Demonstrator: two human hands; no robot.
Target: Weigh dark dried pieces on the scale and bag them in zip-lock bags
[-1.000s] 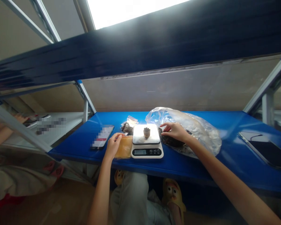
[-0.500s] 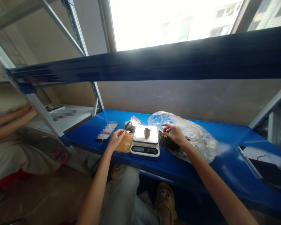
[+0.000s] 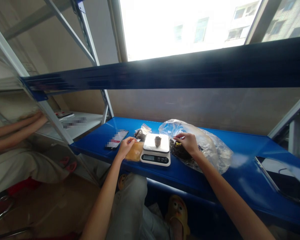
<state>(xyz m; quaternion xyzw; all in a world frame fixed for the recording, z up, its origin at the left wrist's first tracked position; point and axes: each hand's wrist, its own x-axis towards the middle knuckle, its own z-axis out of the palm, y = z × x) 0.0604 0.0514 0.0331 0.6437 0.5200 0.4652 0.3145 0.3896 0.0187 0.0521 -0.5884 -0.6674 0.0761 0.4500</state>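
The right hand [image 3: 188, 143] has its fingertips drawn together at the dark dried material [image 3: 179, 152] in the clear plastic bag [image 3: 213, 141]; whether they pinch any, I cannot tell. The bag's long axis slants from far left to near right. The left hand [image 3: 126, 147] touches the amber packet [image 3: 135, 153], its grip unclear. Between them, a small cup [image 3: 157, 143] of dark flakes stands upright on the digital scale [image 3: 149, 144].

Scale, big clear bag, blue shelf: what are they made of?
Scale: probably satin off-white plastic; molded-looking rounded corners.
Big clear bag: thin, glossy plastic film; transparent, crinkled, catching highlights.
Blue shelf: glossy, likely painted metal; bright reflections, base material uncertain.
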